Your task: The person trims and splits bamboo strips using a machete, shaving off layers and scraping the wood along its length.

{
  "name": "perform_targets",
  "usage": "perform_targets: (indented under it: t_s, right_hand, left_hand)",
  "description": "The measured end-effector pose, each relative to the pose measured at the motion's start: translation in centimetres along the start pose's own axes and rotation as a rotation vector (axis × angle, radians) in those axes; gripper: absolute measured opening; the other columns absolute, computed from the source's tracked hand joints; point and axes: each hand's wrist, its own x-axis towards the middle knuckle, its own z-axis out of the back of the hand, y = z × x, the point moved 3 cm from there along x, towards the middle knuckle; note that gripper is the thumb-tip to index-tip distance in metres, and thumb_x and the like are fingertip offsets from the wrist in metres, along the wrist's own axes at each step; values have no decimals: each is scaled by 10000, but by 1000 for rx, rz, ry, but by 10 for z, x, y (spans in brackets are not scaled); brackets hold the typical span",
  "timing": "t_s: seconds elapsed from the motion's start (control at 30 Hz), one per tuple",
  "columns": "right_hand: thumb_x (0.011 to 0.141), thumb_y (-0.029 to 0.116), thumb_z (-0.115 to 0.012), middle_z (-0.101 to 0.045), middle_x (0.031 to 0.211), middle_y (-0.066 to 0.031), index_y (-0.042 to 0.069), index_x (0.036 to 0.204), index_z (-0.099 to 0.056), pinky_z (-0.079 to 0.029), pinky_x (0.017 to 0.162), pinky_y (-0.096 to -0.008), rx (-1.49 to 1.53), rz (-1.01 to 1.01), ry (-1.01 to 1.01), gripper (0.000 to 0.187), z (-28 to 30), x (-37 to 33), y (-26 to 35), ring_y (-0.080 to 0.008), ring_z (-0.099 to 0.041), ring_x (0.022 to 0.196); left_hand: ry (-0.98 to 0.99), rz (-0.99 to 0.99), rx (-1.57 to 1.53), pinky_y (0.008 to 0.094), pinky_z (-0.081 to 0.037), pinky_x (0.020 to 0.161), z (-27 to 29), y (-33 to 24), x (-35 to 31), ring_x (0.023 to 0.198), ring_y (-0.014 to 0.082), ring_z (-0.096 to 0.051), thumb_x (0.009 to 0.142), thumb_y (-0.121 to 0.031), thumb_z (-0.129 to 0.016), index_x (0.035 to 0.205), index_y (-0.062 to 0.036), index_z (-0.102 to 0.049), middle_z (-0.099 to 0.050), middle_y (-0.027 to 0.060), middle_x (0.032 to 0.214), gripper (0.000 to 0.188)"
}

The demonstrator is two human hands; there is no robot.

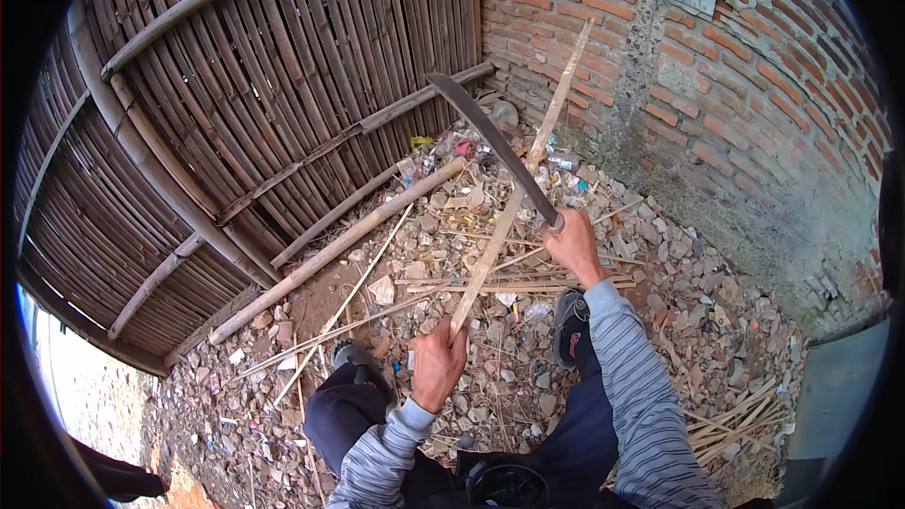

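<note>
As the left hand [439,363] clamps the near end of a long split-bamboo strip [501,226] at lower centre, fingers curled tight around it, the right hand [572,240], right of centre, makes a full fist on the handle of a dark curved machete [492,135]! The blade crosses the strip at mid-frame, though whether steel meets bamboo I cannot tell. By the look of it we're at the blade-work, strip slanting up and right; the next move seems to call for a firm left hold and an edge angled away from those left fingers. Now the boundaries: bamboo-slat fence [264,75] filling the upper left, brick wall [698,104] crowding the upper right, the strip's far tip aimed that way. Swinging room looks best above the rubble [679,264] at centre, but mind the right shoe [568,328] below, and that thick bamboo pole [339,250] lying left of centre
</note>
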Motion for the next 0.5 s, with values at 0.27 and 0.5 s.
perform_targets:
  t_s: [0.27,0.5]
  right_hand:
    - [795,196,-731,-708,737,-181,90,933,-766,-564,674,-481,-14,67,86,178,-6,-33,9,-418,-708,731]
    - [638,172,-713,-671,617,-132,127,845,-723,-505,593,-504,-160,368,387,212,-34,-78,44,-345,-687,586]
  left_hand:
    - [216,195,-227,407,-390,514,-1,1,9,476,205,-479,999,-351,-695,852,18,-651,-527,128,542,400]
    - [209,160,-234,369,-373,519,-8,8,9,540,134,-424,960,-344,-748,788,27,-596,-490,75,563,437]
